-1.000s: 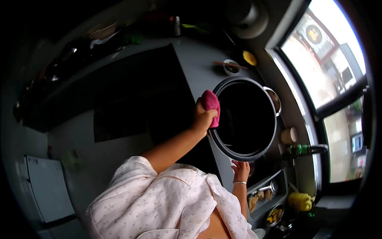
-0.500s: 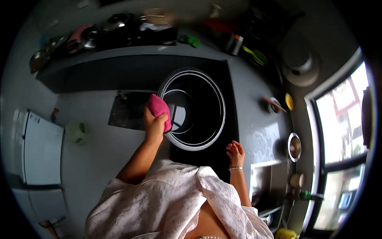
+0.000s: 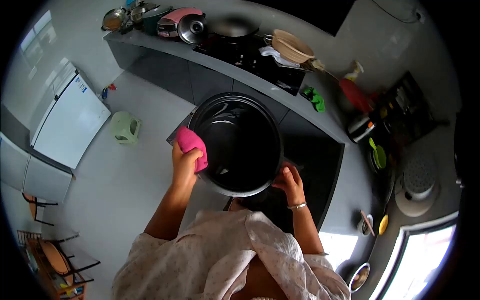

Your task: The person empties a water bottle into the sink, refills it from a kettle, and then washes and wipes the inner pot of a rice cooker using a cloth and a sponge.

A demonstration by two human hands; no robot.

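Observation:
A large, deep black pot point(image 3: 257, 150) is in front of my body, its dark inside facing me. My left hand point(image 3: 183, 167) is closed around a folded pink cloth point(image 3: 189, 144) at the pot's left rim; whether a handle lies under the cloth is hidden. On the opposite side, my right hand point(image 3: 291, 183) has its fingers curled against the lower right rim, thumb side up. Some of those fingertips are out of sight behind the pot's edge. Light reflects off the pot's inner wall and bottom.
Ahead runs a grey counter point(image 3: 172, 44) with a black stove point(image 3: 250, 60), a woven basket point(image 3: 291, 46) and a green cloth point(image 3: 314, 98). A kettle point(image 3: 361, 128) stands on the right. On the floor at left are a green stool point(image 3: 125, 127) and a white fridge point(image 3: 72, 122).
My right hand has come from beside the pot to its right rim. The view has turned to the right, bringing more of the stove counter into sight. The pink cloth stays in my left hand.

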